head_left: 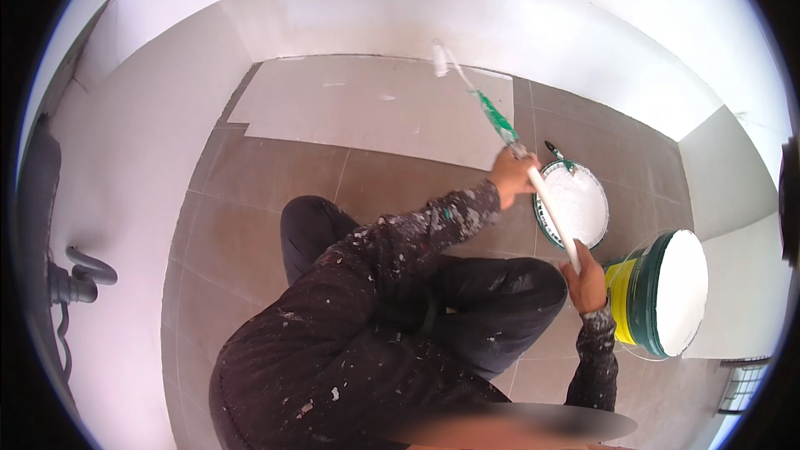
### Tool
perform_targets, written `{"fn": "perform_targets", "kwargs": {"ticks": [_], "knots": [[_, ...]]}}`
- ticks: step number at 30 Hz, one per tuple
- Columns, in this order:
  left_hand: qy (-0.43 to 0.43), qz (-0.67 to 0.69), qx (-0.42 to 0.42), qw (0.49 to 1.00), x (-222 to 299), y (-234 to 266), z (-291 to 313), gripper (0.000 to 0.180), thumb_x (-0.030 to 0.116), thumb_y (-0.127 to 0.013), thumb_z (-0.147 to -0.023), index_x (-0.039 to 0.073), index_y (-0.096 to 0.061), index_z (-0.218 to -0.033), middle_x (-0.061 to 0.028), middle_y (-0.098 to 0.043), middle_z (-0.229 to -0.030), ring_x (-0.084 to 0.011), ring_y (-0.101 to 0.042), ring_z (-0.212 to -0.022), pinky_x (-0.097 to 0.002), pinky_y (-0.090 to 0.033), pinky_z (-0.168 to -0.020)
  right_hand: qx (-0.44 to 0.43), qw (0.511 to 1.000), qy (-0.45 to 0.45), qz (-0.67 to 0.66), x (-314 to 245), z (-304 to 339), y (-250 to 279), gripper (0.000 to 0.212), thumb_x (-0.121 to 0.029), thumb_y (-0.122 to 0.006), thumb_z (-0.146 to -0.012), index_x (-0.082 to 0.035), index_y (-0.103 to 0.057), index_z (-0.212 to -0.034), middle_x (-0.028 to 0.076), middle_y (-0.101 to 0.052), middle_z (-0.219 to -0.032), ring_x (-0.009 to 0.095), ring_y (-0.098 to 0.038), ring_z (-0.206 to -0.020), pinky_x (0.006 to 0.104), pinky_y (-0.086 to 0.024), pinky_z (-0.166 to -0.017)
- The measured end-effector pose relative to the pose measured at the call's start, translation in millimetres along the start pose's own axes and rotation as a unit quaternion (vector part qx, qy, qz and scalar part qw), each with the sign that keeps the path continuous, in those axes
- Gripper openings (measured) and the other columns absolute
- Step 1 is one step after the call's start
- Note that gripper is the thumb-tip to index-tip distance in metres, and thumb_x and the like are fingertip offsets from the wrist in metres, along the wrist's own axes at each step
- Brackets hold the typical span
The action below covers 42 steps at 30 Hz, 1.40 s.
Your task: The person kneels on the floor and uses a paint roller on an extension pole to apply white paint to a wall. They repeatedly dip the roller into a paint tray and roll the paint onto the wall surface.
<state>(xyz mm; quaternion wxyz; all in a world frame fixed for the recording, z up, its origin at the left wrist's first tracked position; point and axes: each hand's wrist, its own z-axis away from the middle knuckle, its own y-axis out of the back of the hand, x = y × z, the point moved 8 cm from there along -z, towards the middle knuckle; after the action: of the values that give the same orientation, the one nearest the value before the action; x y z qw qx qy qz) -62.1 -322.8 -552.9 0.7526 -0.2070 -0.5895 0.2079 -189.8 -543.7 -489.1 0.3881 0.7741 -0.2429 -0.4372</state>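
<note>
Both of my hands are wrapped round one long-handled paint roller [548,204]. My left hand [510,177] grips it farther up, where the white pole meets the green handle. Lower down, by my right knee, my right hand [587,280] closes round the pole's near end. The white roller head [439,58] is at the low part of the far wall [358,21]; I cannot tell whether it touches. Just right of the pole stands a round, dark-rimmed container of white paint [582,200], partly behind the pole. A paintbrush [558,154] with a dark handle lies across its far rim.
A green and yellow bucket [637,300] with a white top stands right of my right hand. A pale sheet [367,104] lies on the brown tiled floor [275,171] along the far wall. Side walls rise left and right. A dark pipe fitting [75,283] juts out at far left.
</note>
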Motion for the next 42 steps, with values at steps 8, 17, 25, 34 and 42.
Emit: {"fn": "perform_targets", "kwargs": {"ticks": [8,17,25,34,42], "knots": [[-0.026,-0.040,0.015,0.999,51,87,-106,0.024,0.018,-0.058,-0.100,0.004,-0.047,-0.115,-0.0133,-0.059,-0.108,-0.0323,-0.068,-0.097,-0.0503,-0.061,-0.084,-0.149,0.969,-0.193,-0.028,100,80,-12,0.027,-0.023,-0.072,-0.089,-0.002,-0.061,-0.103,0.012,-0.060,-0.074,0.027,-0.060,-0.064,0.0382,-0.047,-0.058],[-0.068,-0.013,0.048,0.996,83,116,-188,0.025,0.018,-0.056,-0.100,0.002,-0.047,-0.116,-0.0146,-0.059,-0.110,-0.0326,-0.068,-0.099,-0.0501,-0.060,-0.086,-0.167,0.932,-0.276,-0.166,112,35,-18,0.027,-0.023,-0.073,-0.087,0.001,-0.063,-0.095,0.008,-0.057,-0.071,0.019,-0.054,-0.065,0.0370,-0.045,-0.063],[0.040,-0.037,-0.044,0.998,-6,108,-156,0.033,0.016,-0.053,-0.101,0.009,-0.042,-0.132,-0.0119,-0.057,-0.116,-0.0314,-0.066,-0.100,-0.0477,-0.061,-0.085,-0.147,0.942,-0.248,-0.174,135,-25,-101,0.029,-0.025,-0.072,-0.088,0.001,-0.062,-0.094,0.008,-0.056,-0.071,0.018,-0.051,-0.067,0.0375,-0.044,-0.063],[-0.023,-0.100,0.068,0.992,36,193,-137,0.038,0.015,-0.052,-0.101,0.009,-0.038,-0.136,-0.0132,-0.052,-0.117,-0.0282,-0.067,-0.092,-0.0441,-0.063,-0.076,-0.200,0.949,-0.144,-0.197,95,-100,-205,0.029,-0.028,-0.070,-0.092,-0.003,-0.057,-0.089,0.001,-0.050,-0.064,0.011,-0.049,-0.057,0.0319,-0.041,-0.053],[-0.077,-0.077,0.172,0.979,128,330,-128,0.031,0.018,-0.050,-0.101,0.008,-0.042,-0.129,-0.0147,-0.055,-0.111,-0.0329,-0.067,-0.093,-0.0495,-0.063,-0.077,-0.214,0.958,-0.083,-0.174,-21,-185,-283,0.034,-0.031,-0.071,-0.091,-0.001,-0.057,-0.092,0.005,-0.054,-0.062,0.015,-0.053,-0.053,0.0352,-0.043,-0.050]]}}
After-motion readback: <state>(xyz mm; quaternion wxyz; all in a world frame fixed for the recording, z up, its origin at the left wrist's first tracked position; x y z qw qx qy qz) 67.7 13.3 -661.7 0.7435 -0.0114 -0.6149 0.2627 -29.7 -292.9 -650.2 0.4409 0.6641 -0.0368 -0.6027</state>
